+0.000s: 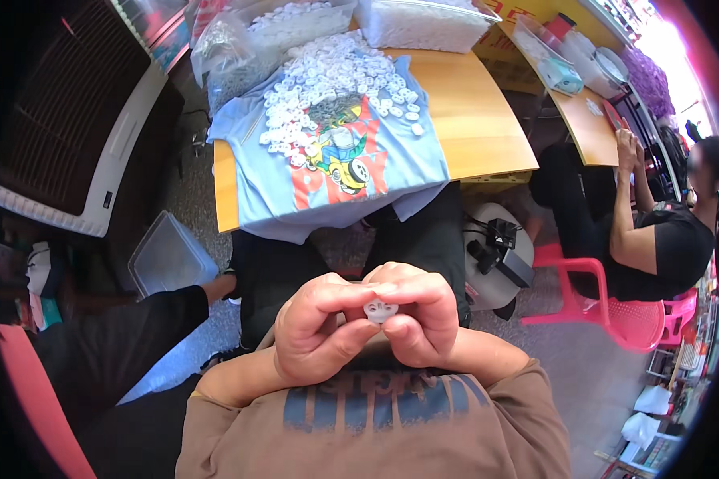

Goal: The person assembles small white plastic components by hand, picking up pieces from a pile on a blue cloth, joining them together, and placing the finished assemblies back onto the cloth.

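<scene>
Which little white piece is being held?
The small white piece between the left hand and right hand; the other loose pieces lie on the blue cloth.

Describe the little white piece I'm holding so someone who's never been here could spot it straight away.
From the wooden table, come down to the brown shirt at the picture's bottom. Just above it, the left hand and right hand meet, pinching the white piece. Unlike the heap of white pieces on the table, it's between fingertips.

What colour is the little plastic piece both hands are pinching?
The little plastic piece is white; it shows best in the head view.
</scene>
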Available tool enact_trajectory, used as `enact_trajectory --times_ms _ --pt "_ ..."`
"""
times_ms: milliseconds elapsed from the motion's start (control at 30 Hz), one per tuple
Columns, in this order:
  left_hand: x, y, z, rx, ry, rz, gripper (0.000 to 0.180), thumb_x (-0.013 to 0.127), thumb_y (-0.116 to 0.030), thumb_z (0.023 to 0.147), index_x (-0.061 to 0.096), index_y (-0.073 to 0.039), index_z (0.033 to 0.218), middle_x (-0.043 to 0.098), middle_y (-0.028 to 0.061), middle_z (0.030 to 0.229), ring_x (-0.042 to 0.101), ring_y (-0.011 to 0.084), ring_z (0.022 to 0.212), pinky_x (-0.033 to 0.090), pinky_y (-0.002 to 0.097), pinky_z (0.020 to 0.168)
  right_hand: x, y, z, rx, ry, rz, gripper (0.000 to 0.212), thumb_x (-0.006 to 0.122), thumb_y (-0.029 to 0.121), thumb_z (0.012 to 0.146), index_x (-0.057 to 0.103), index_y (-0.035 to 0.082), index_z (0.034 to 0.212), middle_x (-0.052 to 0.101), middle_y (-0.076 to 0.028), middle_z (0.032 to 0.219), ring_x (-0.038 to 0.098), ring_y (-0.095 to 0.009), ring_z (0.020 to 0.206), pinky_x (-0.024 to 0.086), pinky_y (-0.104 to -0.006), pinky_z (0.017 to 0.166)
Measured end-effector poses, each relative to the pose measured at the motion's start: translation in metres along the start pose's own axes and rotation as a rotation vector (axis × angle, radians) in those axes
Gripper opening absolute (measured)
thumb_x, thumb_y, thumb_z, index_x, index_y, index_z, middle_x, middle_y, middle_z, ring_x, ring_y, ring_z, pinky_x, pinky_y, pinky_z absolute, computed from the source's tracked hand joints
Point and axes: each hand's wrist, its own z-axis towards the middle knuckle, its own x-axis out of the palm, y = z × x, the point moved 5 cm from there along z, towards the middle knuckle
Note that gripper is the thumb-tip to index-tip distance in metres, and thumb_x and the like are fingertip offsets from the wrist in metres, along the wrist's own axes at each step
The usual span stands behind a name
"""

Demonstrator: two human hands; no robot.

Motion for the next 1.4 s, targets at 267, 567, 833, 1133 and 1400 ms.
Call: enact_trajectory --times_ms 267,567,833,1133,1400 --pt "0.004 -0.002 -0.016 0.071 -0.010 0.035 0.034 0.063 0.000 0.080 0.052 -0.002 0.112 0.053 0.0045 0.078 0.049 0.0123 0.063 0.039 0.0240 0.057 0.009 0.002 -0.009 0.047 -0.008 0.125 0.026 0.053 0.005 0.087 0.046 0.002 0.112 0.055 -0.011 0.086 0.053 -0.019 0.071 0.043 -0.0296 0.064" --pt "0.010 -0.002 -0.013 0.082 -0.025 0.036 0.028 0.061 0.000 0.081 0.052 0.000 0.108 0.055 0.0059 0.081 0.050 0.0124 0.066 0.040 0.0235 0.058 0.005 0.001 -0.012 0.035 -0.049 0.158 0.023 0.051 0.001 0.088 0.045 0.003 0.110 0.055 -0.011 0.086 0.053 -0.018 0.070 0.044 -0.0291 0.063" --pt "0.008 0.001 -0.014 0.058 -0.023 0.042 0.028 0.060 -0.001 0.083 0.052 -0.001 0.109 0.054 0.0057 0.081 0.050 0.0118 0.066 0.040 0.0233 0.059 0.004 -0.005 -0.017 0.027 -0.057 0.150 0.024 0.051 0.000 0.086 0.046 0.003 0.110 0.056 -0.011 0.087 0.054 -0.019 0.072 0.044 -0.0294 0.064" --pt "0.005 0.008 -0.015 0.042 -0.024 -0.010 0.026 0.058 -0.001 0.084 0.052 -0.001 0.109 0.053 0.0037 0.080 0.048 0.0094 0.065 0.039 0.0226 0.058 0.007 -0.007 -0.015 0.020 -0.041 0.172 0.025 0.050 0.000 0.086 0.046 0.001 0.111 0.055 -0.012 0.087 0.054 -0.019 0.072 0.044 -0.0296 0.063" --pt "-0.009 0.078 -0.007 -0.488 -0.168 -0.359 0.016 0.049 -0.016 0.092 0.053 -0.004 0.101 0.057 0.0017 0.084 0.048 0.0030 0.062 0.040 0.0157 0.056 -0.012 -0.059 -0.042 0.578 -0.130 0.160 0.017 0.045 0.004 0.092 0.047 0.001 0.109 0.056 -0.005 0.088 0.056 -0.010 0.074 0.045 -0.0223 0.068"
